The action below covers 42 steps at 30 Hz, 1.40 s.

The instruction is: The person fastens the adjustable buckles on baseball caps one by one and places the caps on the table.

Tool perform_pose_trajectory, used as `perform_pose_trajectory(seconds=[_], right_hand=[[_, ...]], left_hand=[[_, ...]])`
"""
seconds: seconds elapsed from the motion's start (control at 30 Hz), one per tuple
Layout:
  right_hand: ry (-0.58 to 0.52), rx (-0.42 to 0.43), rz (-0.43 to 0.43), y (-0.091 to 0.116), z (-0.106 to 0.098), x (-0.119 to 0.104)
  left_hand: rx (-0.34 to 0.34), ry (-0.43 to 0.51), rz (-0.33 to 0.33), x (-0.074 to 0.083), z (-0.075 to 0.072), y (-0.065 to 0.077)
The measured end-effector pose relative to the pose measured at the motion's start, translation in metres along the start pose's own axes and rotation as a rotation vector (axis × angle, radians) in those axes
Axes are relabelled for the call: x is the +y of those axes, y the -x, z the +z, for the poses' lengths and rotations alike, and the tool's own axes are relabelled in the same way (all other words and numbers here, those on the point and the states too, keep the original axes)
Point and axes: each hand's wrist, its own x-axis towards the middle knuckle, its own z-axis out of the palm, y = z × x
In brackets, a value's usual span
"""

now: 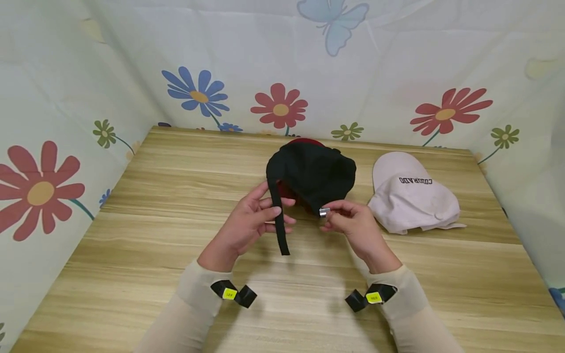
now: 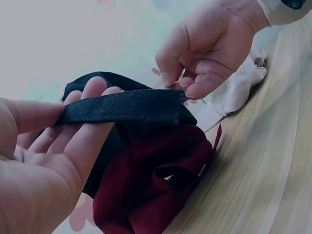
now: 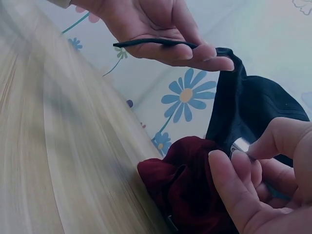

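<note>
A black baseball cap [image 1: 315,171] sits near the middle of the table, its back opening turned towards me. My left hand [image 1: 247,220] pinches the cap's long black strap [image 2: 126,107] between thumb and fingers; the strap's free end hangs below the hand in the head view. At the opening's other side, my right hand [image 1: 355,228] pinches the small silver metal buckle [image 1: 324,212]. The strap end is apart from the buckle. A dark red cap [image 2: 151,180] lies against the black one, mostly hidden behind it in the head view.
A pale pink cap [image 1: 412,196] lettered COLORADO lies on the wooden table [image 1: 145,235] to the right of my right hand. A flowered white cloth [image 1: 247,44] hangs behind the table and along its sides.
</note>
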Motion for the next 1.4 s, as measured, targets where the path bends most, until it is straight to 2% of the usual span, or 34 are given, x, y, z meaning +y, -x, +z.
perform_pose_trajectory(seconds=[0.13,0.2,0.3,0.4,0.53,0.67,0.8,0.9,1.1,1.27,1.4], right_hand=[[0.002,-0.010,-0.005,-0.001,0.001,0.001],[-0.001,-0.018,-0.009,-0.001,0.002,0.001],[-0.002,-0.027,-0.014,-0.002,0.003,0.000],[0.029,-0.023,-0.013,-0.003,0.003,0.000],[0.078,-0.018,-0.023,-0.003,0.003,-0.002],[0.077,-0.016,-0.026,-0.003,0.003,-0.003],[0.028,-0.013,-0.006,-0.003,0.003,-0.004],[-0.035,-0.024,0.001,-0.003,0.003,-0.004],[-0.177,-0.047,0.016,-0.005,0.005,-0.002],[-0.282,-0.032,0.033,-0.008,0.010,-0.002],[-0.352,0.000,0.019,-0.009,0.015,-0.002]], left_hand=[[-0.095,-0.017,0.018,-0.001,0.001,-0.001],[-0.121,-0.029,0.016,-0.001,0.002,-0.001],[-0.136,-0.046,0.013,-0.001,0.003,-0.001],[-0.112,-0.056,0.011,-0.001,0.003,-0.001],[-0.034,-0.099,0.016,-0.002,0.003,-0.003],[0.069,-0.181,0.025,-0.003,0.002,-0.003],[0.188,-0.247,0.022,-0.004,0.004,-0.002],[0.284,-0.255,0.022,-0.004,0.005,-0.002],[0.426,-0.222,0.070,-0.011,0.006,-0.003],[0.474,-0.172,0.120,-0.016,0.007,-0.004],[0.490,-0.087,0.143,-0.017,0.012,-0.003]])
